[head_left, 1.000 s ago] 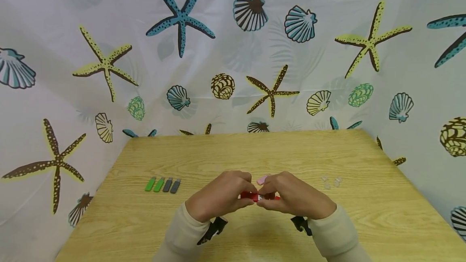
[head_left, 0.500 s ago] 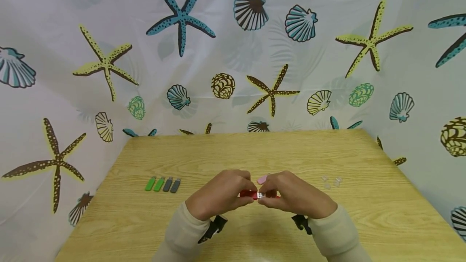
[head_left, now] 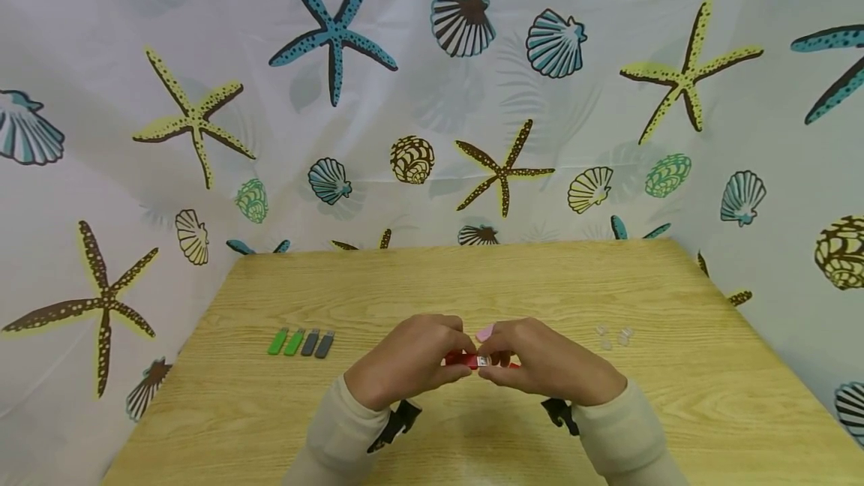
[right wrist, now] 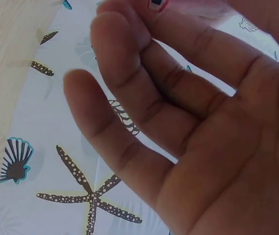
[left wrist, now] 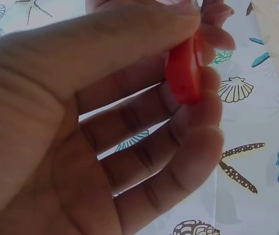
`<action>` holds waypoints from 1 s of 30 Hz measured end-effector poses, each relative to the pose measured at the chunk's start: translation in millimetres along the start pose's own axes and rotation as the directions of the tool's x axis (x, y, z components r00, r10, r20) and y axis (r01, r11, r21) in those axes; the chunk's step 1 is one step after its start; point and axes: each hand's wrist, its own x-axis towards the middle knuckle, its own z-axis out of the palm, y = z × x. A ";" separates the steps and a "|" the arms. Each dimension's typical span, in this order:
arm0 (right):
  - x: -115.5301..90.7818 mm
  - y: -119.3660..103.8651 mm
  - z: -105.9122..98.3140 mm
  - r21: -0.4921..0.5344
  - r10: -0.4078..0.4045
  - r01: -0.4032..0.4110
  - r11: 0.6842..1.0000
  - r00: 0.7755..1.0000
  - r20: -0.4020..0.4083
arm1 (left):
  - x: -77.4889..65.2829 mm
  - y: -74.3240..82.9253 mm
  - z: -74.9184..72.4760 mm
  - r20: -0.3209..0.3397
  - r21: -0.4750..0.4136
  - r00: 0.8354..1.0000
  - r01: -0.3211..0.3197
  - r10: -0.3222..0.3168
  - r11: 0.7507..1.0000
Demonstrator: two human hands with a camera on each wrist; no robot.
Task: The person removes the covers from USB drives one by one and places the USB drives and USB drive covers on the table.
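Over the middle of the table, my left hand point(head_left: 413, 360) pinches a red USB stick point(head_left: 461, 361) between thumb and fingers. Its silver plug point(head_left: 483, 361) points right, toward my right hand point(head_left: 543, 362). The fingertips of that hand pinch at the plug end, where a clear cap is mostly hidden by them. In the left wrist view the red body point(left wrist: 183, 73) sits between thumb and fingertips. Another bit of red point(head_left: 515, 366) shows by my right thumb, and a pink USB stick point(head_left: 485, 333) lies just behind, partly covered by the right hand.
Two green USB sticks point(head_left: 277, 341) and two grey ones point(head_left: 325, 345) lie in a row at the left, plugs bare. Several small clear caps point(head_left: 605, 342) lie at the right. A cloth with starfish and shells point(head_left: 432, 96) hangs behind the wooden table point(head_left: 405, 276).
More of the red stick's silver plug shows between my hands than a second ago. Both hands stay almost in place; the things on the table have not moved.
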 end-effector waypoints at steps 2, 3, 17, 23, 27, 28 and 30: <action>-0.6 -0.7 -0.5 -0.007 0.012 -0.012 1.000 1.000 -0.014 | -0.1 0.2 -0.3 -0.007 0.002 1.000 0.004 -0.004 1.000; -0.7 -1.0 -0.6 -0.009 0.018 -0.018 1.000 0.999 -0.028 | -0.2 0.2 -0.4 -0.011 0.005 1.000 0.008 -0.007 1.000; -0.1 -3.3 -1.2 -0.033 0.033 -0.036 0.999 0.995 -0.091 | -0.2 1.9 -1.6 -0.046 0.032 0.998 0.050 -0.048 0.998; -0.4 -3.6 -0.8 -0.035 0.034 -0.038 0.999 0.994 -0.104 | 0.4 2.8 -1.4 -0.045 0.041 0.997 0.068 -0.066 0.997; -0.7 -4.0 -0.6 -0.035 0.037 -0.041 0.999 0.994 -0.107 | 0.3 3.1 -1.2 -0.046 0.041 0.996 0.076 -0.074 0.996; -0.7 -4.2 -0.7 -0.036 0.038 -0.042 0.998 0.994 -0.106 | 0.3 3.3 -1.2 -0.045 0.037 0.996 0.078 -0.077 0.996; -0.9 -4.6 -0.9 -0.039 0.045 -0.049 0.998 0.994 -0.101 | 0.3 3.5 -1.2 -0.044 0.031 0.996 0.083 -0.082 0.996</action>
